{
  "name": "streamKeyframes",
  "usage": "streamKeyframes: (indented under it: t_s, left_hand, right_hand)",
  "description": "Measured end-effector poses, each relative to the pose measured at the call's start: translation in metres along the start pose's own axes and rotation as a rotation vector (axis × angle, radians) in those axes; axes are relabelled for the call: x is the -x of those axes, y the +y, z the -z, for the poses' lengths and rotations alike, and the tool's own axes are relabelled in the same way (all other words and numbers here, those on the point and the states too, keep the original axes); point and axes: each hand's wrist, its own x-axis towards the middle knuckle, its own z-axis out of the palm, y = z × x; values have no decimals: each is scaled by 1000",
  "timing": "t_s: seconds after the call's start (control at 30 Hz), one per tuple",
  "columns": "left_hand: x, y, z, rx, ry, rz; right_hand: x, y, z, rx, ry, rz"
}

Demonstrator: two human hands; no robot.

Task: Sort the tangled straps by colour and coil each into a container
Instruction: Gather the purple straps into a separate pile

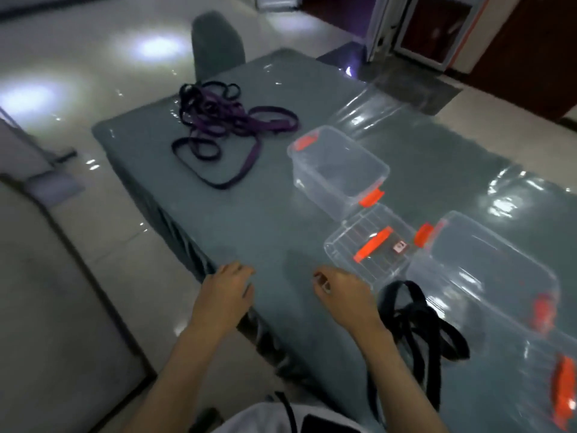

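Note:
A tangle of purple and black straps (218, 126) lies at the far left end of the grey table. A separate black strap (418, 326) lies loose near the front, just right of my right forearm. A clear container with orange clips (338, 170) stands open mid-table, and a second clear container (487, 273) stands at the right. My left hand (226, 290) hovers over the table's near edge, fingers loosely curled, holding nothing. My right hand (342, 290) is also loosely curled and empty, left of the black strap.
A clear lid with an orange handle (371, 248) lies flat between the two containers. Another lid or box with orange parts (559, 389) sits at the far right. A grey chair (217, 45) stands beyond the table. A glossy plastic sheet (265, 214) covers the table.

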Motion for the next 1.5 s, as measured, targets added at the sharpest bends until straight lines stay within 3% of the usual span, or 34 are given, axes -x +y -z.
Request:
streamKeyframes:
  t_s: [0.3, 0.6, 0.9, 1.03, 1.2, 1.43, 1.5]
  left_hand:
    - [-56, -98, 42, 27, 28, 137]
    - [-207, -210, 93, 16, -31, 105]
    - [-358, -264, 118, -129, -167, -18]
    - [-416, -289, 105, -237, -356, -64]
    - [-479, -332, 86, -305, -496, -209]
    - [-527, -379, 89, -426, -363, -631]
    - [-544, -391, 95, -426, -399, -704]
  right_hand:
    - [-132, -92, -31, -43, -97, 18]
    - [-303, -159, -71, -102, -89, -65]
    - [-389, -184, -116, -50, -247, -189]
    - [-410, -191, -146, -93, -276, -335]
    - [-435, -201, -168, -241, -33, -467]
    - [-469, -246, -169, -406, 228, -725]
    - [-481, -263, -164, -553, 358, -792]
